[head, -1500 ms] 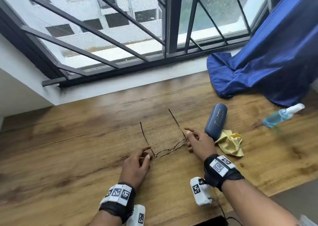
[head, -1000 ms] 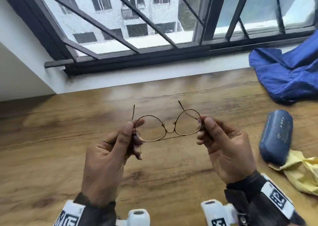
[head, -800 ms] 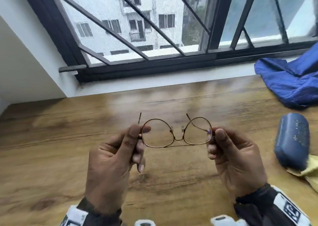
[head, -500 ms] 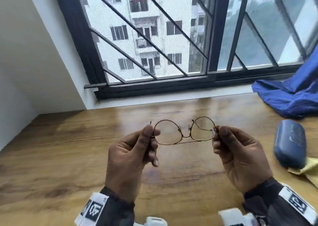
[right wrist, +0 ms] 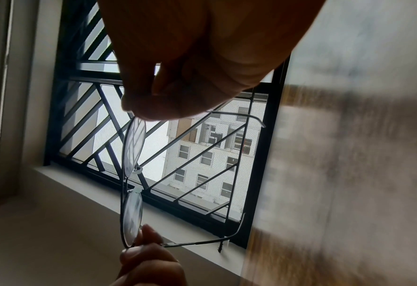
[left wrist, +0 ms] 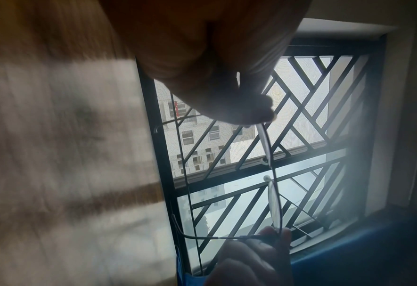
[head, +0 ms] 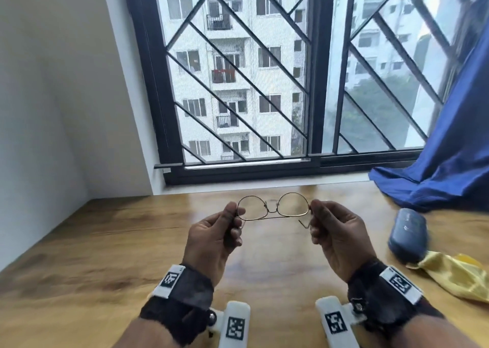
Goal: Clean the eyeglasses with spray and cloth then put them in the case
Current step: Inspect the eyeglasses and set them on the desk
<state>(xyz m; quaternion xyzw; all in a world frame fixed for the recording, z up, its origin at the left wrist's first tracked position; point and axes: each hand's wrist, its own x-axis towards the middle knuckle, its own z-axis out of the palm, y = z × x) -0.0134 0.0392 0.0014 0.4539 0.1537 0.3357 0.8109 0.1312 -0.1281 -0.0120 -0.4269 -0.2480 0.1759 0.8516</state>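
Thin wire-rimmed eyeglasses [head: 273, 207] are held up above the wooden table [head: 105, 241], lenses upright, temples unfolded toward me. My left hand [head: 232, 212] pinches the left end of the frame, and my right hand [head: 316, 210] pinches the right end. The left wrist view shows the eyeglasses [left wrist: 273, 193] edge-on against the window, as does the right wrist view with the eyeglasses [right wrist: 132, 174] between both hands. A closed dark blue case [head: 408, 235] lies on the table at the right, partly on a crumpled yellow cloth [head: 455, 276]. The spray bottle is out of view.
A barred window [head: 264, 83] rises behind the table. A blue curtain [head: 444, 162] drapes onto the table's far right corner. A white wall [head: 53, 109] borders the table on the left.
Both hands picked the eyeglasses up off the table and raised them, lenses upright, toward the window. My head has tilted up, so the spray bottle left the view.
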